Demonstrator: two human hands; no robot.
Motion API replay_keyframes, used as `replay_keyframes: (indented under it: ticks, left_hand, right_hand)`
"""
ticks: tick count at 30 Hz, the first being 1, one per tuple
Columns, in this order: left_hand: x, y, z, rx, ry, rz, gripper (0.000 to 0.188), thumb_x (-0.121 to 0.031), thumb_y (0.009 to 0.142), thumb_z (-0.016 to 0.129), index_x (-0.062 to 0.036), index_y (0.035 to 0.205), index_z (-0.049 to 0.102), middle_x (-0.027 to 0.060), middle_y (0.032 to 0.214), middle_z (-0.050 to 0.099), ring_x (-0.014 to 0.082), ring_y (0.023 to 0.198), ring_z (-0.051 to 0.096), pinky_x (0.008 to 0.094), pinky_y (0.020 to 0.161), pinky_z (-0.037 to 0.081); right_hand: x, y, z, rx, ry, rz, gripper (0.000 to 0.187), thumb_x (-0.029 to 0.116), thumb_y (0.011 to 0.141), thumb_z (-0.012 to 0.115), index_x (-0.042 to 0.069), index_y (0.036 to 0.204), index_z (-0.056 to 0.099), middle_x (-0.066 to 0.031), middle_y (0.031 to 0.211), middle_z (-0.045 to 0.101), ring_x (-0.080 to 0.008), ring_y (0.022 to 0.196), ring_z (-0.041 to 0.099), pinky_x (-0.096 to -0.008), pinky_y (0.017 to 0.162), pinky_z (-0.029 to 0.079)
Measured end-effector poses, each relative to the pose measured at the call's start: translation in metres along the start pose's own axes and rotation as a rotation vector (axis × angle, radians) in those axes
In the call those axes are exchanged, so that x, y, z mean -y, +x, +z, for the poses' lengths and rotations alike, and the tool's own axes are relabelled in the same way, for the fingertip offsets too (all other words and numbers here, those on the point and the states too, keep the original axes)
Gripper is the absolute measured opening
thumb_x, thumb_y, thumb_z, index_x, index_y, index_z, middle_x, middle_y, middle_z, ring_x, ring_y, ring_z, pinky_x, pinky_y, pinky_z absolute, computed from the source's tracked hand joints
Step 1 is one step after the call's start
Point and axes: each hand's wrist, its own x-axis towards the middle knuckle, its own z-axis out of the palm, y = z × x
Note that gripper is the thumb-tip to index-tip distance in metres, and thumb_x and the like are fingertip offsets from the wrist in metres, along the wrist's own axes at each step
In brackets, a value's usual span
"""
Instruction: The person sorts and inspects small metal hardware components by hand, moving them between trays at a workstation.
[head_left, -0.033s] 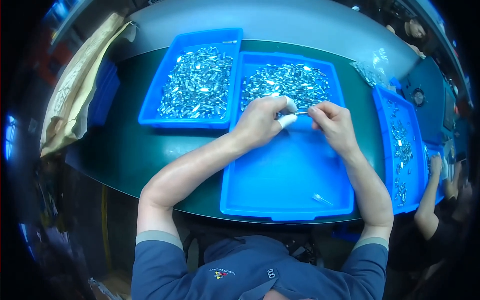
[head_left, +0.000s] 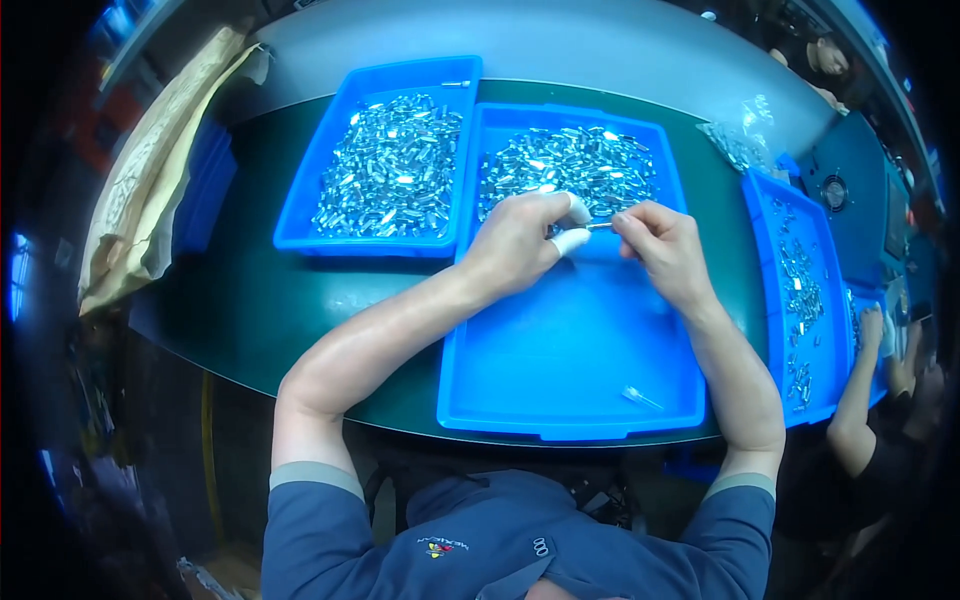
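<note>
Both my hands meet over the middle blue tray (head_left: 560, 370). My left hand (head_left: 520, 238), with white finger cots on its thumb and a finger, is curled closed around one end of a thin, shiny metal piece (head_left: 600, 226). The other end is pinched between the thumb and fingers of my right hand (head_left: 660, 245). Just beyond the fingers, a heap of small shiny metal parts (head_left: 570, 165) fills the tray's far half. A small clear tube-like piece (head_left: 642, 397) lies alone near the tray's front right corner.
Another blue tray (head_left: 290, 235) of similar metal parts stands on the left of the green tabletop (head_left: 300, 300). To the right is a tray (head_left: 812, 350) with scattered parts, beside a co-worker's arm (head_left: 855, 400). A clear plastic bag (head_left: 745, 145) lies behind it; brown paper (head_left: 150, 170) stands far left.
</note>
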Motion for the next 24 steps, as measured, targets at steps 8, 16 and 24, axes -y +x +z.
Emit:
replay_keyframes:
  ticks: [8,16,24]
  left_hand:
    - [-0.001,-0.008,0.000,-0.022,0.118,0.086,0.018,-0.011,0.085,0.080,-0.0038,0.101,0.073,0.0135,0.093,0.072,0.0274,0.086,0.071,0.0392,0.073,0.055]
    - [-0.002,-0.007,-0.001,-0.058,0.188,0.156,0.019,-0.010,0.084,0.081,-0.0044,0.100,0.073,0.0132,0.091,0.071,0.0294,0.085,0.069,0.0406,0.073,0.055]
    - [-0.005,-0.005,-0.004,-0.065,0.272,0.174,0.019,-0.009,0.084,0.081,-0.0046,0.101,0.073,0.0133,0.095,0.073,0.0299,0.086,0.070,0.0399,0.075,0.056]
  right_hand:
    - [0.002,-0.003,0.000,0.051,-0.067,-0.034,0.022,0.023,0.099,0.070,0.002,0.094,0.073,0.0003,0.073,0.066,-0.0054,0.067,0.058,-0.0234,0.059,0.043]
    - [0.004,-0.002,0.002,0.034,-0.124,-0.048,0.024,0.023,0.099,0.070,0.001,0.092,0.074,-0.0005,0.070,0.066,-0.0061,0.066,0.058,-0.0249,0.058,0.043]
    - [-0.004,0.005,0.000,0.062,-0.098,-0.040,0.029,0.029,0.100,0.068,0.002,0.088,0.073,-0.0003,0.069,0.066,-0.0063,0.065,0.058,-0.0263,0.058,0.044]
